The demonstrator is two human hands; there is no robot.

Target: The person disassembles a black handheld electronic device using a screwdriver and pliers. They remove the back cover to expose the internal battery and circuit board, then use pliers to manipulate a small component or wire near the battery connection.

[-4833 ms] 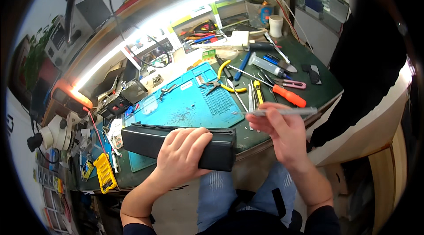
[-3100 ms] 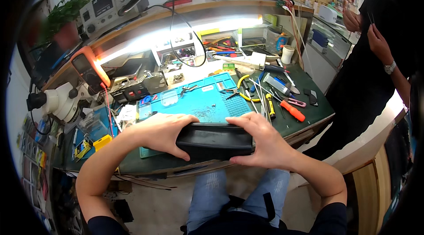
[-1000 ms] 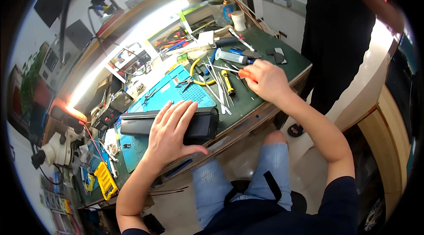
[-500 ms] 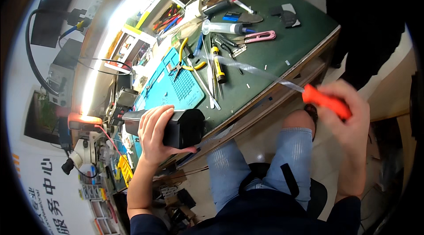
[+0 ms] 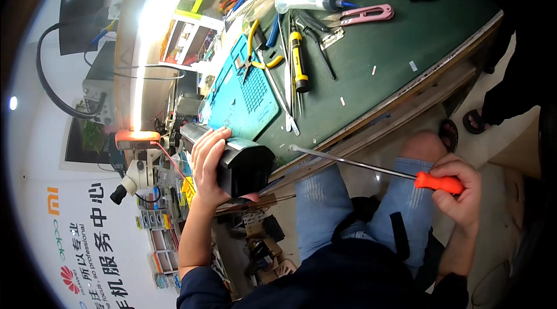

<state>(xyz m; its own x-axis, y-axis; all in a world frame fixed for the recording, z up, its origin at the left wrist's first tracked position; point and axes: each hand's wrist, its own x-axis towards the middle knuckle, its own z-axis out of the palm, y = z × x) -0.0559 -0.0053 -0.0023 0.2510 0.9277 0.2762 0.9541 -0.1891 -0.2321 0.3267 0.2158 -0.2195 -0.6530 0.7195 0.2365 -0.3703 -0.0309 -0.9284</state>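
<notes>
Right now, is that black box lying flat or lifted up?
Lifted: the left hand holds the black box at the green bench's edge, one end raised.

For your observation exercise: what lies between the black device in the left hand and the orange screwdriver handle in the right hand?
In the head view, only the screwdriver's long metal shaft spans that gap between black device and orange handle, above the person's jeans-clad knee.

Left hand [image 5: 208,164] grips a black device [image 5: 241,161] at the bench edge; right hand [image 5: 461,190] holds an orange-handled screwdriver [image 5: 377,170]
</notes>
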